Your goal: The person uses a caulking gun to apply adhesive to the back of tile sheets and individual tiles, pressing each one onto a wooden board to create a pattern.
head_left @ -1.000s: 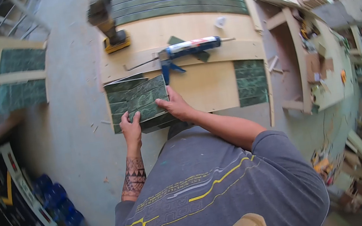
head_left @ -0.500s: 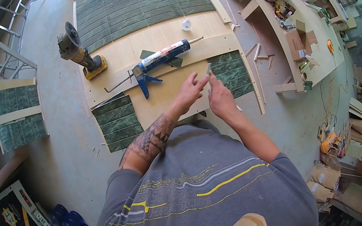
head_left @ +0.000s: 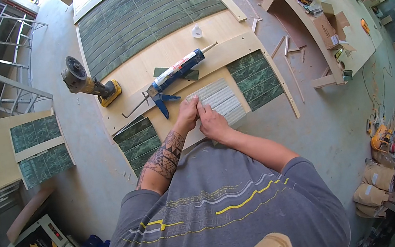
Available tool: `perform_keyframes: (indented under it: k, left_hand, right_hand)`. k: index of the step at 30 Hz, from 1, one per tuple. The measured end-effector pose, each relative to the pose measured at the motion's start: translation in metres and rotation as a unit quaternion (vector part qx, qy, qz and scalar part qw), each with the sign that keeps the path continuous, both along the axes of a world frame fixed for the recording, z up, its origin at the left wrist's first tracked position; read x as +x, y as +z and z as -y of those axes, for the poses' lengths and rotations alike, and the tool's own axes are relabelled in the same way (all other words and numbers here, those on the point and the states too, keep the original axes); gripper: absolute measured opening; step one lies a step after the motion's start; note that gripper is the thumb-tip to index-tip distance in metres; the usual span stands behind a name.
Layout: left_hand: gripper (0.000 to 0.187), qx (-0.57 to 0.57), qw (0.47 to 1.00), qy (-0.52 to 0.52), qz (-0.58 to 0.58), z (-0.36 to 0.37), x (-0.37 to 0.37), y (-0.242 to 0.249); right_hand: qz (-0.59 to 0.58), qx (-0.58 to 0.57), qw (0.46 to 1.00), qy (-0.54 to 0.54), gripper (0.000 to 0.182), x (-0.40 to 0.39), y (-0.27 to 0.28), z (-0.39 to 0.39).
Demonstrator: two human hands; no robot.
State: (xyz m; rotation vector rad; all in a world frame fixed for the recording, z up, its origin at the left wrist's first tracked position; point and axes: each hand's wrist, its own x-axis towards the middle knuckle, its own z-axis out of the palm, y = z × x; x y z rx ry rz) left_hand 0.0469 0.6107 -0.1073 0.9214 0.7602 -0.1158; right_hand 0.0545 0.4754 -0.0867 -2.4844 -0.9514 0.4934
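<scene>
A pale grey tile sheet (head_left: 222,101) with ridged strips faces up in front of me, over the bare plywood between two green tiled patches. My left hand (head_left: 187,115) is closed at the sheet's left edge, fingertips pinched near its upper corner. Right beside it, my right hand (head_left: 214,123) is closed on the same edge, thumb and fingers meeting the left fingertips. A blue caulking gun (head_left: 178,73) lies just beyond the hands, across a small green tile piece (head_left: 192,75). Green marble-look tiles (head_left: 256,80) lie to the right of the sheet, and another green patch (head_left: 138,141) to the left.
A cordless angle grinder (head_left: 91,83) stands on its yellow battery at the panel's left. A small white bottle (head_left: 197,32) stands behind the caulking gun. Beyond is a large green tiled area (head_left: 142,17). A curved wooden frame (head_left: 303,32) holding tools and cardboard stands right.
Both hands have moved left and nearer the caulking gun. The sheet, seen edge-on before, now shows its broad pale ridged face. The view has shifted slightly.
</scene>
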Motion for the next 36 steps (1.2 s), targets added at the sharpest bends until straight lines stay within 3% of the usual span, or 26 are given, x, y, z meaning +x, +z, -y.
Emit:
perform_keyframes:
  k: [2,4,5,7,11,13,14,16,17,19,20,22,23,24,25,26,27,28,29,30,31,32,33,36]
  left_hand:
    - [0.019,0.008,1.0,-0.004,0.006,-0.012,-0.003,-0.039]
    - [0.026,0.26,0.962,-0.074,-0.049,-0.027,-0.001,-0.062]
    - [0.026,0.262,0.961,-0.074,-0.052,-0.035,-0.003,-0.065]
    - [0.032,0.47,0.857,-0.201,-0.06,-0.053,-0.006,-0.042]
    - [0.044,0.555,0.797,-0.228,-0.07,-0.081,-0.035,-0.005]
    - [0.066,0.674,0.729,-0.059,-0.105,-0.084,-0.048,-0.01]
    - [0.066,0.673,0.73,-0.064,-0.1,-0.085,-0.047,-0.016]
    - [0.081,0.558,0.818,-0.017,-0.139,-0.084,-0.045,-0.034]
    - [0.076,0.588,0.79,-0.015,-0.172,-0.079,-0.04,-0.042]
    - [0.078,0.558,0.81,0.017,-0.181,-0.079,-0.03,-0.051]
    - [0.079,0.528,0.826,0.051,-0.192,-0.08,-0.027,-0.056]
    - [0.078,0.482,0.852,0.073,-0.194,-0.079,-0.021,-0.046]
    - [0.075,0.448,0.864,0.092,-0.21,-0.081,-0.019,-0.041]
    - [0.073,0.414,0.875,0.113,-0.224,-0.085,-0.016,-0.038]
    - [0.061,0.437,0.867,0.13,-0.198,-0.092,-0.016,-0.051]
    - [0.061,0.437,0.868,0.127,-0.195,-0.1,-0.014,-0.048]
    - [0.052,0.291,0.933,0.13,-0.167,-0.107,-0.013,-0.038]
    - [0.043,0.137,0.973,0.129,-0.135,-0.11,-0.011,-0.024]
    - [0.026,0.029,0.98,0.154,-0.126,-0.103,-0.004,-0.001]
    - [0.026,0.031,0.98,0.152,-0.123,-0.113,-0.007,-0.011]
    - [0.024,-0.179,0.976,0.125,-0.024,-0.13,-0.012,-0.032]
    - [0.022,-0.381,0.917,0.089,0.075,-0.139,-0.014,-0.043]
    - [0.02,-0.39,0.912,0.081,0.092,-0.134,-0.014,-0.032]
    - [0.023,-0.376,0.917,0.081,0.103,-0.121,-0.016,-0.031]
  right_hand:
    - [-0.013,0.016,1.0,0.005,0.074,-0.001,-0.018,-0.006]
    - [0.01,0.04,0.999,-0.009,0.074,-0.002,-0.036,-0.012]
    - [0.007,0.042,0.999,-0.01,0.074,-0.002,-0.044,-0.014]
    - [-0.001,0.032,0.999,-0.009,0.072,-0.001,-0.052,-0.015]
    - [-0.003,0.041,0.999,0.02,0.07,0.0,-0.05,-0.008]
    - [0.002,0.057,0.998,0.024,0.07,0.001,-0.05,-0.001]
    - [0.002,0.055,0.998,0.017,0.07,0.001,-0.052,0.003]
    - [0.011,0.156,0.987,0.03,0.061,0.001,-0.067,0.015]
    - [0.013,0.153,0.988,0.026,0.061,0.002,-0.069,0.022]
    - [-0.025,0.235,0.97,0.052,0.041,0.002,-0.063,0.038]
    - [-0.023,0.232,0.971,0.048,0.041,0.0,-0.059,0.048]
    - [-0.06,0.243,0.968,-0.034,0.023,-0.007,-0.052,0.071]
    - [-0.005,0.289,0.955,-0.062,0.016,-0.008,-0.053,0.081]
    - [-0.002,0.289,0.955,-0.066,0.016,-0.013,-0.059,0.095]
    - [-0.021,0.252,0.949,-0.187,0.021,-0.021,-0.067,0.111]
    - [-0.041,0.212,0.927,-0.306,0.027,-0.029,-0.077,0.124]
    - [-0.039,0.212,0.926,-0.31,0.027,-0.036,-0.093,0.133]
    - [-0.031,0.154,0.888,-0.432,0.033,-0.043,-0.113,0.141]
    - [-0.022,0.094,0.832,-0.546,0.039,-0.046,-0.123,0.146]
    - [-0.022,0.097,0.831,-0.548,0.039,-0.044,-0.121,0.15]
    - [-0.281,0.222,0.734,-0.577,0.046,-0.038,-0.117,0.152]
    - [-0.514,0.328,0.569,-0.551,0.052,-0.034,-0.115,0.155]
    - [-0.559,0.373,0.539,-0.508,0.045,-0.032,-0.124,0.159]
    - [-0.568,0.404,0.535,-0.477,0.035,-0.029,-0.134,0.153]
